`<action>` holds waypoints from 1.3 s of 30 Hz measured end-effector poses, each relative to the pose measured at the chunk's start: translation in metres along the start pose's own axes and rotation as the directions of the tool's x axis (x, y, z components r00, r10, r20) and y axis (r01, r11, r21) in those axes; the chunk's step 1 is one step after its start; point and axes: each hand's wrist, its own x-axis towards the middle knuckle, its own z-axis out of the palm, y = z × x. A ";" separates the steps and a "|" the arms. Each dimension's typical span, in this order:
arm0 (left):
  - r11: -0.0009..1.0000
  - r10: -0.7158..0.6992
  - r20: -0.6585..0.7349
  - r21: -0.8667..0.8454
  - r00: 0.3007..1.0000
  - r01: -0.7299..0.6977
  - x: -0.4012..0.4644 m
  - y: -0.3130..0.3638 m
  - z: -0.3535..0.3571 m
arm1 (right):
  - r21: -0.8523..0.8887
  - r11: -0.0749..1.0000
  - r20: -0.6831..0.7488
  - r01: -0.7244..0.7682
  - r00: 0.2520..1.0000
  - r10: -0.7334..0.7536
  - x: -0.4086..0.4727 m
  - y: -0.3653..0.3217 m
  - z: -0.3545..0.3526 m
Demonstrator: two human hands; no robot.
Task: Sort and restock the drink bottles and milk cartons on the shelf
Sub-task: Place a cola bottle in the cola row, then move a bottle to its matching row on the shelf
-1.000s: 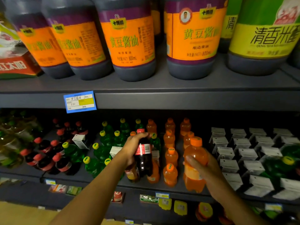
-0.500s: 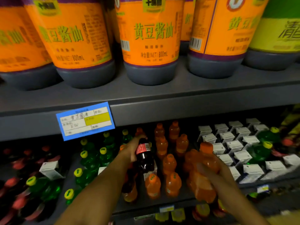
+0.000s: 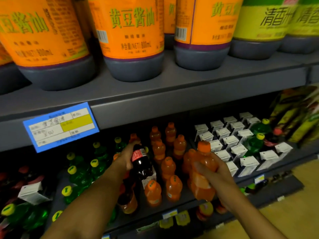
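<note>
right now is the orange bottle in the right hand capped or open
Capped. The orange bottle gripped by the right hand has its orange cap seated on the neck, and it is tilted slightly.

The soy sauce jugs (image 3: 133, 40) on the upper shelf lose their tops to the frame's edge. The price tag (image 3: 61, 126) bears handwriting too blurred to read. The left hand (image 3: 126, 158) covers the cola bottle's (image 3: 142, 167) neck; packets (image 3: 296, 114) at far right are smeared, possibly snacks.
</note>
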 end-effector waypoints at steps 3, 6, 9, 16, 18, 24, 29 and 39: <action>0.999 -0.029 0.016 0.014 0.999 0.028 0.003 0.003 0.002 | 0.010 1.000 -0.008 0.003 1.000 -0.003 0.004 0.006 -0.005; 0.999 -0.016 0.020 0.038 1.000 0.015 0.004 0.006 0.008 | 0.015 1.000 -0.019 -0.015 1.000 0.016 0.009 0.013 -0.009; 0.999 0.009 0.001 0.044 1.000 -0.009 0.005 0.006 0.013 | 0.025 0.999 -0.051 -0.022 0.998 0.024 0.014 0.017 -0.014; 0.996 0.086 -0.003 0.034 0.996 -0.086 -0.018 0.023 0.016 | 0.003 1.000 0.004 0.013 1.000 -0.013 0.020 0.005 -0.017; 0.994 0.112 0.009 0.005 0.994 -0.112 -0.037 0.033 0.019 | -0.020 0.998 0.045 0.061 0.997 -0.060 0.025 -0.004 -0.009; 0.958 0.237 -0.025 -0.158 0.971 -0.238 -0.106 0.065 0.017 | -0.092 0.984 0.105 0.154 0.984 -0.144 0.058 -0.026 0.036; 0.943 0.273 0.015 -0.200 0.962 -0.265 -0.160 0.069 0.002 | -0.273 0.958 0.098 0.081 0.994 -0.056 0.106 -0.012 0.086; 0.966 0.207 0.020 -0.161 0.978 -0.201 -0.205 0.047 -0.032 | -0.614 0.786 0.205 0.071 0.976 0.072 0.161 0.057 0.160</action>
